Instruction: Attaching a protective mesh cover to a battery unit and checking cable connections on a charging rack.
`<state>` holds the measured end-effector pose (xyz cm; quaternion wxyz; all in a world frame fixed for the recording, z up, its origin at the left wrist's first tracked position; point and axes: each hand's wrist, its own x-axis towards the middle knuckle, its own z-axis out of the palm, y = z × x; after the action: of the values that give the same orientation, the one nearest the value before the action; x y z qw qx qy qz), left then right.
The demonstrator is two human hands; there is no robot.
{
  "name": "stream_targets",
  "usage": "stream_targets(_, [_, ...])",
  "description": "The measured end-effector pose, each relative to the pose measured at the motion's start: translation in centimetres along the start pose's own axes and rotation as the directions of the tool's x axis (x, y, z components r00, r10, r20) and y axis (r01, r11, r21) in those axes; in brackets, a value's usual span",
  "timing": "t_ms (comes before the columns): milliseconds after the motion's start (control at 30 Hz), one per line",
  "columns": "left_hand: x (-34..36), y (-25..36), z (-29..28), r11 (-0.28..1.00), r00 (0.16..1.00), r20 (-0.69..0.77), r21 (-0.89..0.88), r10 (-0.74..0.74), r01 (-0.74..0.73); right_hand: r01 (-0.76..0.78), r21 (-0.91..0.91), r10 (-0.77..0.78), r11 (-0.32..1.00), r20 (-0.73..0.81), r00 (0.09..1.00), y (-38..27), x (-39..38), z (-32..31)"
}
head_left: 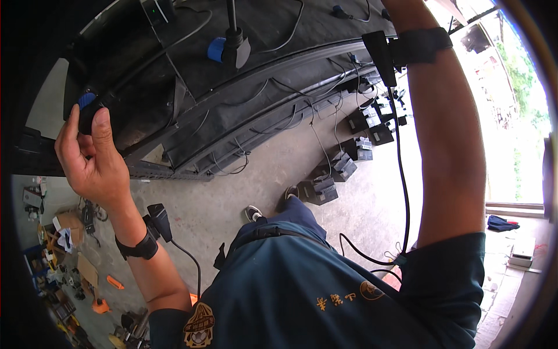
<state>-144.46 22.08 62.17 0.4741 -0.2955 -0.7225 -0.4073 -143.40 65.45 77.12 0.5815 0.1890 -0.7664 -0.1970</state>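
Note:
My left hand (96, 154) is raised at the left, its thumb and fingers curled round a dark round fitting with a ribbed blue part (86, 100). This fitting sits against a large black rack (192, 75), and my fingers hide part of it. My right forearm (444, 139) reaches up past the top edge of the head view, so the hand itself is cut off. Between the arms, a similar blue-and-black fitting (216, 49) sits at the end of a dark post on the rack. Black straps with small dark devices (158, 223) are on both forearms.
Black cables (317, 125) hang from the rack toward several black boxes (319, 189) on the concrete floor. Cardboard, tools and an orange object (100, 306) lie at the lower left. A bright opening (517, 116) is at the right, with dark cloth (503, 223) below it.

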Motion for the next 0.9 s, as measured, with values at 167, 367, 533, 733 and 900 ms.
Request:
stream_targets(167, [-0.1,-0.2,-0.2,1.000,1.000,0.004,0.007,0.011,-0.011,-0.030,-0.003,0.030,1.000,0.074,0.997,-0.1,0.1,-0.2])
stream_targets(367, [0.0,0.2,0.0,1.000,1.000,-0.008,0.006,0.000,0.000,-0.095,0.084,0.085,0.992,0.115,0.990,0.1,0.2,-0.9])
stream_targets(533, [-0.2,0.2,-0.3,1.000,1.000,0.005,0.012,-0.011,0.011,-0.354,0.236,0.269,0.905,0.328,0.905,-0.5,1.2,-2.0])
stream_targets(733, [-0.1,1.0,0.5,0.999,0.999,0.004,-0.012,-0.039,0.039,-0.044,0.205,0.006,0.978,0.184,0.983,2.3,-0.4,0.2])
stream_targets(900, [-0.1,0.1,-0.3,0.995,0.999,0.049,0.098,-0.021,0.016,-0.538,0.268,0.369,0.799,0.487,0.792,-0.8,1.7,-1.9])
